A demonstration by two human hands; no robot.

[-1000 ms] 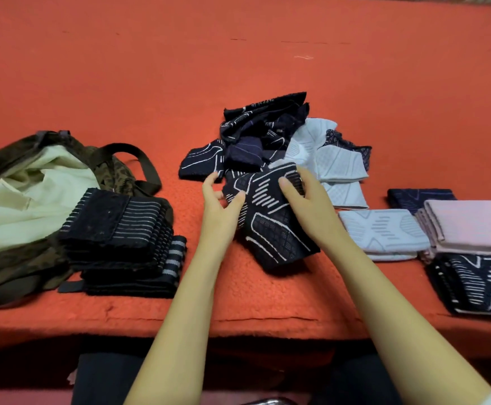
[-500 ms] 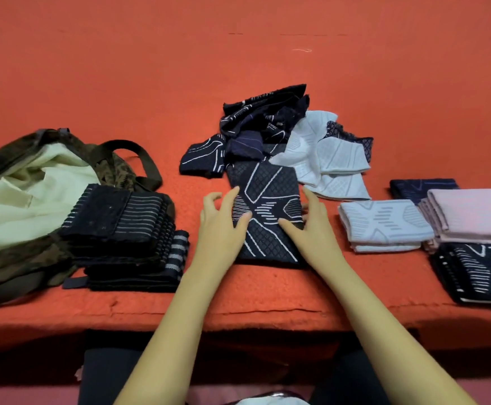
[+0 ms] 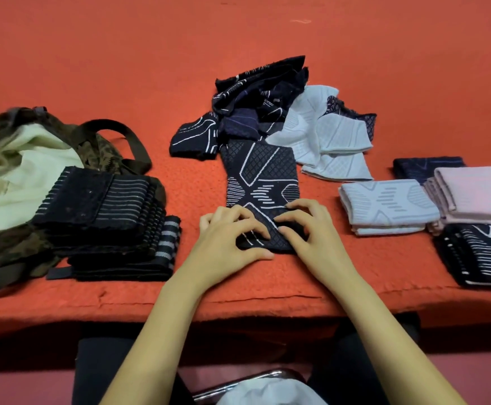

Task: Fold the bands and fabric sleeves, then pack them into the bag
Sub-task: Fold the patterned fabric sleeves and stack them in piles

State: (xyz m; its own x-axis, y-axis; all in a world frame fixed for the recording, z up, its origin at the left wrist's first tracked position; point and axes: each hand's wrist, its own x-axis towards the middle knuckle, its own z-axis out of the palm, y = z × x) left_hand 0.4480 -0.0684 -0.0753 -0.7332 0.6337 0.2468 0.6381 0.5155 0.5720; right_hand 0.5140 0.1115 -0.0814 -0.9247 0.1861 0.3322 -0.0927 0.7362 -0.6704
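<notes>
Bench (image 3: 267, 39), orange-red fuzzy top. Left: camouflage bag (image 3: 7, 258) lying open, cream lining (image 3: 19, 176) showing; stack of black striped bands (image 3: 107, 226) against its right side. Centre: dark patterned sleeve (image 3: 262, 176) flat, far end touching loose heap of dark and white sleeves (image 3: 270, 109). Right: folded white sleeves (image 3: 384, 206), pink folded stack (image 3: 478, 194), navy folded piece (image 3: 425, 166) behind, folded dark patterned stack (image 3: 484, 255) nearest the edge.
</notes>
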